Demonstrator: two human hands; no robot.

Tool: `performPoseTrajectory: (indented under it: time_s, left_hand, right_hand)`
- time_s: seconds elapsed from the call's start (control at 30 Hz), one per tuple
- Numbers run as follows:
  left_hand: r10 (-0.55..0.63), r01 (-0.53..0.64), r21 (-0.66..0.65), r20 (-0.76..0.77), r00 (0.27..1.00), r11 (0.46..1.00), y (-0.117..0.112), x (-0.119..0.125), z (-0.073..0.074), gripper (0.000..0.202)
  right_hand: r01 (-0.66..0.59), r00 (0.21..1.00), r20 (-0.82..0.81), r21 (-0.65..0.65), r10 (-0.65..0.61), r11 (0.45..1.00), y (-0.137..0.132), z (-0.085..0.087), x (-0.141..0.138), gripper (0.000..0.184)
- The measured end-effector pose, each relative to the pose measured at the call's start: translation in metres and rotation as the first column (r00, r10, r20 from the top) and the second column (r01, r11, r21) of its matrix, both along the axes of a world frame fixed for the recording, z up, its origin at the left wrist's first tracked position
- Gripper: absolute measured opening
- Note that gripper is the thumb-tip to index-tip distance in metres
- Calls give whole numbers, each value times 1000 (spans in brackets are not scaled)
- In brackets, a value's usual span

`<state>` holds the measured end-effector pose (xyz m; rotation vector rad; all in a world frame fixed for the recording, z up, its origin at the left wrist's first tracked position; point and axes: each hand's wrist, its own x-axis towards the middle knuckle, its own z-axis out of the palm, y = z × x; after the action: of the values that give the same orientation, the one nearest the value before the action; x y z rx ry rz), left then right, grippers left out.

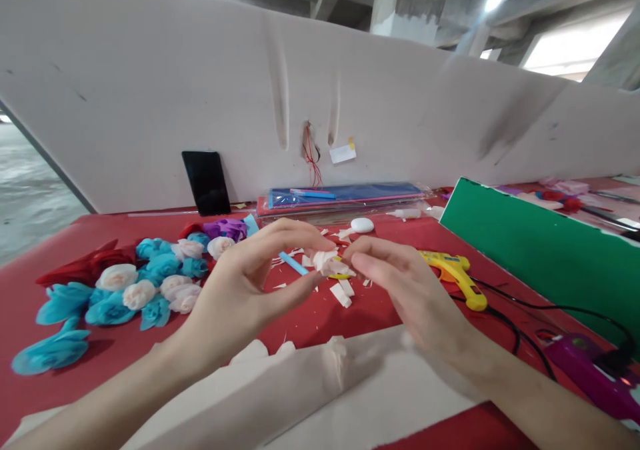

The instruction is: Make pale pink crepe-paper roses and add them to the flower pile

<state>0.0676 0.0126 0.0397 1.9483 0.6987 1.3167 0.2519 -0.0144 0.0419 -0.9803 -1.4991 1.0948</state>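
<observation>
Between the thumb and fingers of my left hand (260, 267) is a small pale pink paper flower (325, 262), its petals ruffled. My right hand (407, 280) is beside it, fingers loosely bent and their tips close to the flower's right edge; whether they touch it I cannot tell. Below both hands lies a wide sheet of pale pink crepe paper (310, 397), with a raised, crumpled fold near its middle. Paper scraps (341, 294) and a light blue stick (293, 263) are on the red tabletop (300, 320) just behind the flower.
Blue and pale pink paper flowers (160, 268) are grouped at left. A yellow glue gun (457, 277) lies at right, its cord running toward a purple power strip (590, 373). A green board (540, 257) stands behind it. A black tablet (206, 182) leans on the white partition (165, 90).
</observation>
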Motion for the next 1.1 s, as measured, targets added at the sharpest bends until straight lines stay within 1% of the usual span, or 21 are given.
performPoseTrajectory:
  time_s: [0.07, 0.17, 0.27, 0.3, 0.33, 0.4, 0.43, 0.5, 0.57, 0.63, 0.73, 0.8, 0.87, 0.93, 1.07, 1.1]
  left_hand:
    - [4, -3, 11, -27, 1000, 1000, -1, 0, -1, 20]
    - [-6, 6, 0, -41, 999, 1000, -2, 0, -2, 27]
    - [2, -2, -73, -3, 1000, 997, -3, -1, -1, 33]
    - [3, -2, -114, 13, 1000, 993, -4, -2, -1, 32]
    - [-4, 9, -165, 26, 1000, 986, -4, -2, 0, 27]
    - [-37, 52, -293, 57, 998, 955, -4, -3, 1, 11]
    - [-66, 87, -358, 72, 995, 929, -4, -3, 1, 7]
    - [-132, 163, -447, 100, 986, 880, -5, -3, 0, 18]
    - [-161, 199, -481, 118, 980, 854, -7, -2, -3, 22]
    - [-157, 207, -518, 139, 978, 830, -8, -2, -5, 20]
    - [-142, 210, -617, 158, 977, 759, -10, -1, -6, 16]
    - [-154, 221, -645, 159, 975, 731, -10, 0, -5, 16]
    - [-182, 241, -630, 158, 971, 738, -11, 0, -5, 17]
    - [-202, 251, -595, 150, 968, 764, -12, -1, -5, 19]
    - [-193, 209, -522, 86, 977, 827, -15, -4, -7, 21]
    - [-173, 177, -481, 52, 984, 859, -15, -4, -8, 22]
  right_hand:
    - [-11, 998, 67, -7, 11, 1000, -4, 5, -2, 12]
    - [-25, 996, 82, -9, 26, 1000, -6, 6, -5, 13]
    - [-16, 1000, 23, 93, 14, 996, -1, 1, -3, 7]
    - [-24, 1000, -9, 139, 25, 990, 2, -1, -2, 7]
    - [-36, 998, -41, 184, 45, 982, 4, -3, 0, 11]
    - [-66, 992, -83, 263, 91, 963, 9, -8, 4, 21]
    - [-77, 990, -87, 294, 107, 953, 11, -10, 5, 24]
    - [-92, 989, -75, 337, 124, 937, 14, -14, 8, 21]
    - [-109, 989, -49, 367, 136, 924, 15, -16, 10, 15]
    - [-134, 987, -32, 391, 159, 911, 16, -18, 12, 14]
    - [-168, 982, -5, 434, 189, 885, 17, -18, 13, 18]
    - [-166, 984, 16, 461, 179, 872, 16, -17, 13, 19]
    - [-165, 984, 25, 477, 174, 863, 16, -16, 13, 19]
    - [-175, 982, 24, 486, 188, 856, 16, -15, 14, 19]
    - [-197, 978, 43, 492, 202, 848, 16, -14, 15, 19]
    - [-202, 977, 47, 492, 206, 847, 16, -14, 15, 18]
